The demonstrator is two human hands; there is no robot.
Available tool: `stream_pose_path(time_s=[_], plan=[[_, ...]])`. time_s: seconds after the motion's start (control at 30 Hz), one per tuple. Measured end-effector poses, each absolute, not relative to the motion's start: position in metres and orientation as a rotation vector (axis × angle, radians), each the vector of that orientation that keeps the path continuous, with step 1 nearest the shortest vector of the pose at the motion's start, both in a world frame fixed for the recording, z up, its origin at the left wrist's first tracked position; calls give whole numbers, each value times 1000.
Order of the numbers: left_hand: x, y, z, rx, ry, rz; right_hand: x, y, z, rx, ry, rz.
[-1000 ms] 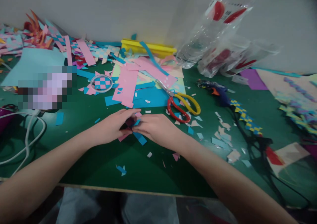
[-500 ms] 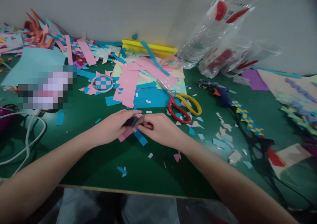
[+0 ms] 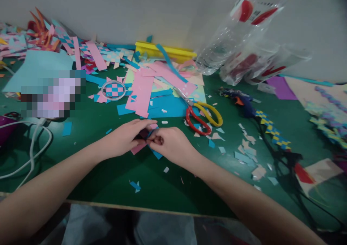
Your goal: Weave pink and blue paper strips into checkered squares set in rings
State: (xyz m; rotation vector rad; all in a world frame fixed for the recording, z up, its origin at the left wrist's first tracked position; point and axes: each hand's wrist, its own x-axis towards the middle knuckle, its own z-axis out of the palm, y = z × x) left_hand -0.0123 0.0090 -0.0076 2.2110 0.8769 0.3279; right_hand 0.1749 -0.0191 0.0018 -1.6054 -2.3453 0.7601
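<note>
Above the green table, my left hand [image 3: 126, 138] and my right hand [image 3: 173, 142] meet at crossed paper strips. A pink paper strip [image 3: 138, 149] pokes out below the left fingers, which close on it. The thumb and fingers of my right hand pinch a blue paper strip [image 3: 156, 154], whose lower end shows beneath the hand. Where the strips cross is mostly hidden by my fingers. Just beyond the right hand lie scissors [image 3: 192, 104] with one red and one yellow handle. A roll of clear tape [image 3: 114, 90] rests past the left hand, around a pink-and-blue woven piece.
Paper scraps [image 3: 245, 149] litter the right side. Pink paper strips [image 3: 143, 93] and blue sheets pile up at the back. Plastic-wrapped cups [image 3: 244, 64] lean on the wall. A glue gun [image 3: 245, 106] with its black cord lies right; a white cable [image 3: 34, 144] loops left.
My right hand has shifted slightly left and closer to the left hand, its fingers tighter, covering more of the blue strip. The whole view has drifted a little.
</note>
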Motion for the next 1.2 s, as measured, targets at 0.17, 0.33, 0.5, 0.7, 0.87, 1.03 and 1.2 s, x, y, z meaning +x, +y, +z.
stream_pose_path(time_s=[0.17,0.33,0.5,0.7,0.87,1.03,1.2], plan=[[-13,10,-8,2190,872,306,175,-20,2,-1614,-2343,730],[-12,11,-7,2173,862,318,173,-21,-2,-1623,-2294,728],[-12,11,-9,2168,867,322,173,-19,-6,-1631,-2256,769],[-13,12,-11,2168,844,337,175,-18,-3,-1635,-2265,830],[-13,12,-11,2158,836,347,175,-17,0,-1632,-2277,888],[-13,11,-10,2154,846,345,181,-15,1,-1548,-2275,929],[-12,12,-9,2147,855,337,186,-13,3,-1439,-2271,956]])
